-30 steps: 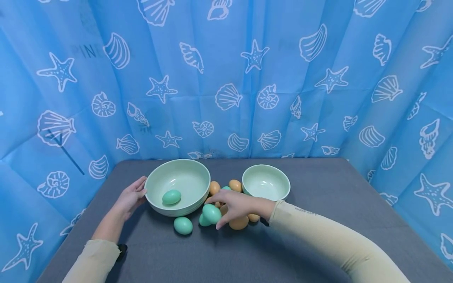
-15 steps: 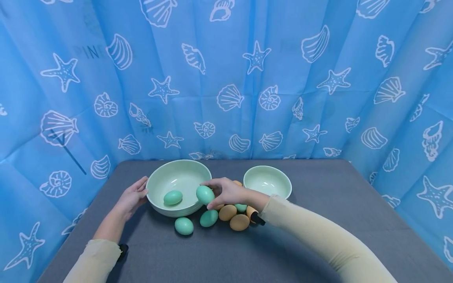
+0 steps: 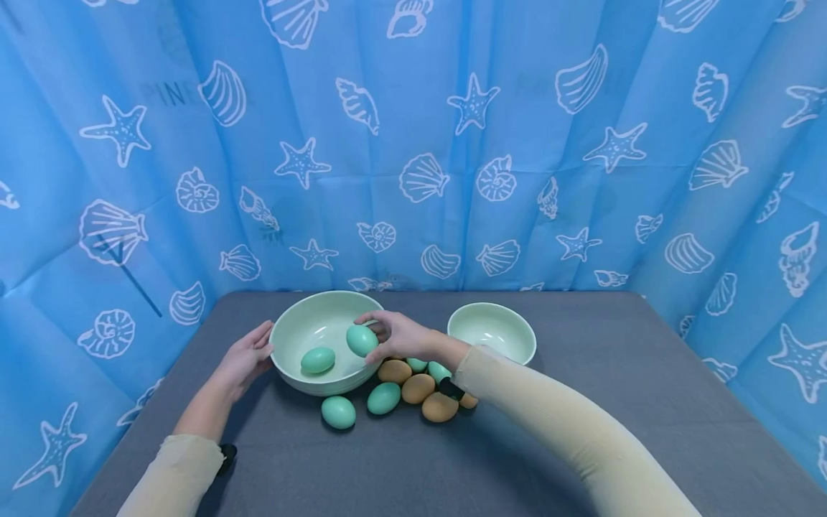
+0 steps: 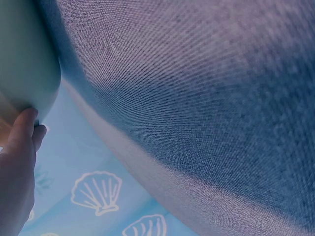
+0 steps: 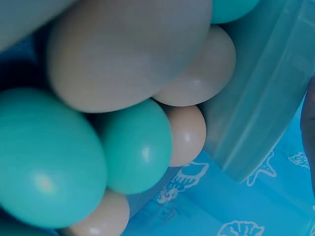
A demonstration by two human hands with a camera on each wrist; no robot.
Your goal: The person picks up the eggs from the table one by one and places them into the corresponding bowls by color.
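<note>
In the head view, my right hand (image 3: 402, 336) pinches a green egg (image 3: 361, 340) between thumb and fingers, over the right side of the large pale green bowl (image 3: 298, 380). Another green egg (image 3: 318, 360) lies inside that bowl. My left hand (image 3: 242, 362) rests at the bowl's left side; its extended fingertips (image 4: 28, 118) touch the bowl wall (image 4: 34, 64) in the left wrist view. Just in front of the bowl, two green eggs lie on the table, one at left (image 3: 339, 413) and one nearer the middle (image 3: 384, 398). The right wrist view shows only an edge of my right hand (image 5: 309, 132).
Several brown eggs (image 3: 418, 388) and green eggs cluster between the bowls, partly under my right forearm. A smaller pale green bowl (image 3: 492, 334) stands right of them. Grey cloth covers the table (image 3: 310, 474); a blue shell-patterned curtain (image 3: 413, 143) hangs behind it.
My right hand has lifted a green egg from the pile and carried it up and left over the large bowl's rim. The left hand stays at the bowl's side.
</note>
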